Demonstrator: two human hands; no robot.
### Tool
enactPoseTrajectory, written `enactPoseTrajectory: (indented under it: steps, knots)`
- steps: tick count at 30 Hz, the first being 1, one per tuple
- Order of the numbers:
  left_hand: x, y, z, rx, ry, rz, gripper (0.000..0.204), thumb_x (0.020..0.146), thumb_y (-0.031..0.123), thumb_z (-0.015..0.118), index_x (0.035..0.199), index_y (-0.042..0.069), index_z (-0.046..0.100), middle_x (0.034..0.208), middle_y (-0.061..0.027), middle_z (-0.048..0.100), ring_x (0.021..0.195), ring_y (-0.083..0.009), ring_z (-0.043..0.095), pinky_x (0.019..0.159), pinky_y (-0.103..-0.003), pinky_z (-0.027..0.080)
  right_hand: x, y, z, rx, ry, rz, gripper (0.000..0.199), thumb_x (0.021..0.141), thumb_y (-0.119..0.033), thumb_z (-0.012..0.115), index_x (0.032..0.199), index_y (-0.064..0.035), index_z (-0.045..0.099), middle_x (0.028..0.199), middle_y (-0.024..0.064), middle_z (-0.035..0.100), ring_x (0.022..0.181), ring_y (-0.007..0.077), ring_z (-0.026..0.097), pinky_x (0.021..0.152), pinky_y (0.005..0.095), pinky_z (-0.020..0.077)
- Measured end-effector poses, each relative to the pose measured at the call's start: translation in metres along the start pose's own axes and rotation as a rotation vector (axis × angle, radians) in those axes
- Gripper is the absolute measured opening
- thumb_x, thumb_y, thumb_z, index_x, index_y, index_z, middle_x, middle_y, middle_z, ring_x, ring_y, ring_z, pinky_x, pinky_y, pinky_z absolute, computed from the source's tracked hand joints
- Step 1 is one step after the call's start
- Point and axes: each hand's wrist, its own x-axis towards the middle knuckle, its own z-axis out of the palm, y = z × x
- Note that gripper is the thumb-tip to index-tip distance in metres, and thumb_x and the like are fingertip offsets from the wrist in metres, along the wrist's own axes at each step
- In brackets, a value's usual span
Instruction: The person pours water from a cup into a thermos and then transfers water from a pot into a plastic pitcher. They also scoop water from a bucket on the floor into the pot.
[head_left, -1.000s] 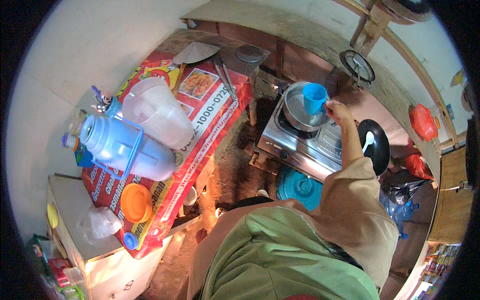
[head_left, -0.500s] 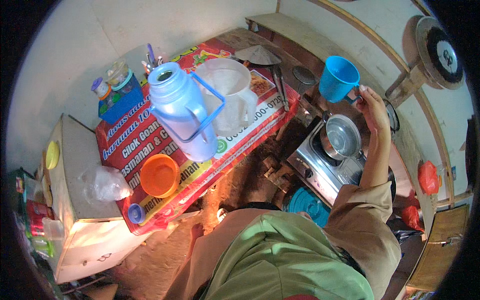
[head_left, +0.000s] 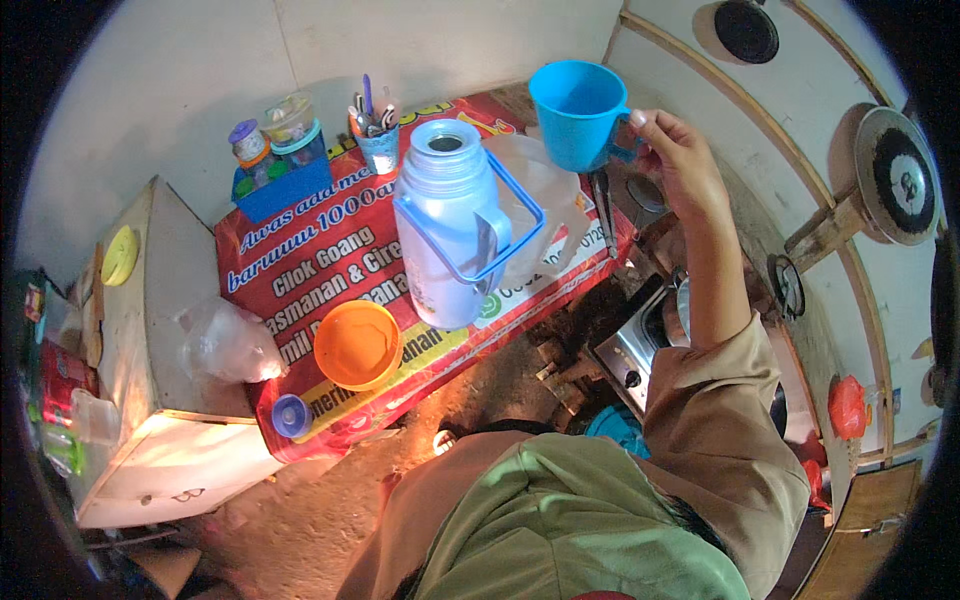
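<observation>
My right hand [head_left: 680, 165] grips the handle of a blue plastic mug [head_left: 578, 125], raised over the far right end of the table. The mug stands roughly upright; its bottom is out of sight. Beside it a light-blue thermos flask [head_left: 450, 215] stands uncapped, its blue carrying handle swung to the right. A translucent pitcher [head_left: 530, 235] is partly hidden behind the flask and mug. An orange bowl [head_left: 357, 345] and a small purple cap [head_left: 292, 415] are near the table's front left. Of my left hand [head_left: 388, 487] only a sliver shows beside my body; its fingers cannot be made out.
A red printed cover lies on the table [head_left: 300, 300]. Toward the back are a cup of utensils [head_left: 378, 145] and a blue basket of jars [head_left: 285, 185]. A plastic bag [head_left: 230, 340] sits at left. The stove [head_left: 630, 345] is at right, its pot mostly behind my arm.
My right hand has carried the blue mug leftward from above the stove toward the pitcher and flask. The view has shifted, and my arm now covers most of the pot.
</observation>
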Motion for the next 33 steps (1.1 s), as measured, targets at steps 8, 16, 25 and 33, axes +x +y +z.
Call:
enactPoseTrajectory:
  steps: [8, 16, 25, 33]
  knots:
    - [0.004, -0.001, -0.005, -0.052, 0.012, 0.020, 0.028, 0.081, 0.028, 0.049, 0.078, 0.001, 0.057, 0.060, -0.0056, 0.048, 0.060, -0.0116, 0.046, 0.055, -0.030, 0.040, 0.017, -0.008, 0.057, -0.200, -0.011, -0.106, 0.031, 0.079, -0.033, 0.061, 0.085, -0.0033, 0.061, 0.068, 0.0002, 0.054, 0.061, 0.0081, 0.048, 0.053, 0.0227, 0.0404]
    - [0.008, -0.013, -0.001, 0.038, 0.007, 0.046, 0.028, 0.080, 0.026, 0.047, 0.080, 0.001, 0.058, 0.068, -0.0167, 0.058, 0.062, -0.0232, 0.054, 0.059, -0.035, 0.042, 0.021, -0.008, 0.076, -0.483, 0.066, -0.288, 0.030, 0.079, -0.031, 0.062, 0.089, -0.0024, 0.061, 0.069, 0.0015, 0.055, 0.061, 0.0082, 0.049, 0.053, 0.0226, 0.0407]
    - [-0.002, 0.003, -0.007, 0.126, 0.080, -0.047, 0.033, 0.078, 0.029, 0.048, 0.094, 0.002, 0.060, 0.087, -0.0203, 0.061, 0.081, -0.0333, 0.059, 0.069, -0.040, 0.045, 0.021, -0.006, 0.079, -0.587, 0.135, -0.499, 0.030, 0.075, -0.028, 0.065, 0.085, 0.0002, 0.062, 0.076, 0.0133, 0.056, 0.064, 0.0229, 0.054, 0.057, 0.0327, 0.0424]
    - [-0.015, 0.019, -0.013, -0.055, 0.051, -0.187, 0.036, 0.079, 0.030, 0.050, 0.102, 0.003, 0.059, 0.092, -0.0186, 0.062, 0.088, -0.0319, 0.059, 0.074, -0.039, 0.045, 0.021, -0.010, 0.080, -0.647, 0.179, -0.572, 0.029, 0.075, -0.028, 0.065, 0.084, -0.0004, 0.062, 0.071, 0.0129, 0.053, 0.061, 0.0235, 0.052, 0.057, 0.0338, 0.0414]
